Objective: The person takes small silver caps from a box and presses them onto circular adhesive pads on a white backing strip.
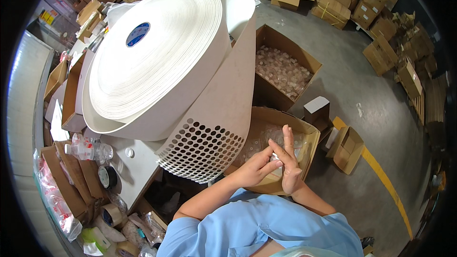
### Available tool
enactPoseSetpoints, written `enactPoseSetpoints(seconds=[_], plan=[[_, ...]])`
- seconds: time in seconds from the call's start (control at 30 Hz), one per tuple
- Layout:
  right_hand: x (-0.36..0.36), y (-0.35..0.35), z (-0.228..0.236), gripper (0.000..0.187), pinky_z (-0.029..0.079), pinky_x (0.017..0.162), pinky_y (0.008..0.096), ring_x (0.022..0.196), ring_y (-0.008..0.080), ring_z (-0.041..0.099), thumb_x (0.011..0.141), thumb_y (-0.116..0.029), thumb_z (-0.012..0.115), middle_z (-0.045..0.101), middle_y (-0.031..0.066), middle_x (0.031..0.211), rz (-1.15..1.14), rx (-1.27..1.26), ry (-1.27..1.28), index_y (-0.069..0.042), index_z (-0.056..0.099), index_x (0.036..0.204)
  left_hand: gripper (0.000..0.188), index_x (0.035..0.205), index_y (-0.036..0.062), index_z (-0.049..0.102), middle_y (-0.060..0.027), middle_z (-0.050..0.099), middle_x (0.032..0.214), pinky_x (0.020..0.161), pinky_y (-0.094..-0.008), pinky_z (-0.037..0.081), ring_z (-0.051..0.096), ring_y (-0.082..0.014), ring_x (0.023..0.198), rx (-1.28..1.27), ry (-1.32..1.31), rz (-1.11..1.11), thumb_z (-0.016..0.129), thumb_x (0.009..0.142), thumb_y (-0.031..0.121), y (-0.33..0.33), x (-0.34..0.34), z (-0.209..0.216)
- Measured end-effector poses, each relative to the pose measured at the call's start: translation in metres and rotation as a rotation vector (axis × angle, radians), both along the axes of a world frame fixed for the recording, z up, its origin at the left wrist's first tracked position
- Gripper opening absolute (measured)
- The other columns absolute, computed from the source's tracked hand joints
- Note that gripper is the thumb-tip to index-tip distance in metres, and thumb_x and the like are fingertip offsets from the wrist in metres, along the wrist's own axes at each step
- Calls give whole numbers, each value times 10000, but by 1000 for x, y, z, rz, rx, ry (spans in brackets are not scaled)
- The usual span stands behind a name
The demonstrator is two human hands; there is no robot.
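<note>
My left hand (253, 169) and my right hand (290, 169) meet in front of me, over an open carton (312, 145) of clear, flat-looking pieces. The left fingers are closed and press toward the right palm; what they hold is hidden. On my right hand some fingers stretch out, while the thumb and a bent finger close around a small whitish, shiny piece (275, 157), too small to name. Left of my hands stands a huge roll of white strip (157, 52). Its loose end (202, 150), punched with rows of round holes, hangs down beside my left forearm.
Beyond the near carton stands a box of many small translucent pieces (283, 71). Small open cartons (347, 150) sit on the floor at right, by a yellow line (388, 181). Plastic bottles (93, 151) and a black tape roll (107, 177) are on the table at left.
</note>
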State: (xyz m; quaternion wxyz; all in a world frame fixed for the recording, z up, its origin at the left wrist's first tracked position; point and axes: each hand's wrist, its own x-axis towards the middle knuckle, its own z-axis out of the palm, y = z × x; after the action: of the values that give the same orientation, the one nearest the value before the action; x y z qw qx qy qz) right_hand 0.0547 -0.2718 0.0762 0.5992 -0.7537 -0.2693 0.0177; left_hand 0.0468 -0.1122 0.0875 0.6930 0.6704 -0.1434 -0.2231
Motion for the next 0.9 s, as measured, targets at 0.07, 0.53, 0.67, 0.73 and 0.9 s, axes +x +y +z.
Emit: enactPoseSetpoints(seconds=[0.07, 0.53, 0.67, 0.73, 0.9], plan=[[0, 1, 0, 948, -25, 1108, 488, 1411, 365, 30, 854, -696, -35, 87, 228, 1519, -27, -3, -21, -48, 428, 1367, 418, 1282, -8, 377, -40, 539, 1005, 781, -254, 415, 501, -102, 905, -174, 52, -14, 513, 955, 215, -3, -1, -7], [4, -16, 18, 324, 347, 976, 425, 1155, 319, 407, 666, -85, 751, 458, 144, 1233, -116, -67, -252, -120, 669, 977, 362, 1246, 6, 361, -36, 452, 1059, 865, -265, 379, 436, -104, 981, -414, 106, -185, 433, 988, 250, 7, 3, 3], [8, -19, 22, 247, 369, 936, 422, 1114, 317, 425, 641, -105, 772, 486, 89, 1214, -122, -148, -375, -153, 695, 871, 415, 1253, -14, 355, -61, 422, 1129, 910, -278, 351, 417, -122, 1041, -335, 55, -209, 434, 980, 288, 8, 4, 4], [9, -18, 29, 236, 371, 934, 414, 1112, 317, 425, 635, -106, 775, 490, 85, 1207, -106, -174, -384, -151, 694, 852, 420, 1268, -9, 342, -60, 414, 1116, 894, -272, 358, 414, -121, 1023, -325, 9, -197, 431, 983, 287, 7, 3, 5], [10, -16, 32, 205, 381, 914, 403, 1068, 307, 442, 631, -65, 750, 497, 75, 1170, -89, -187, -432, -131, 675, 811, 470, 1331, 5, 286, -59, 415, 1117, 883, -251, 359, 409, -120, 1031, -352, 36, -211, 435, 984, 285, 7, 3, -5]])
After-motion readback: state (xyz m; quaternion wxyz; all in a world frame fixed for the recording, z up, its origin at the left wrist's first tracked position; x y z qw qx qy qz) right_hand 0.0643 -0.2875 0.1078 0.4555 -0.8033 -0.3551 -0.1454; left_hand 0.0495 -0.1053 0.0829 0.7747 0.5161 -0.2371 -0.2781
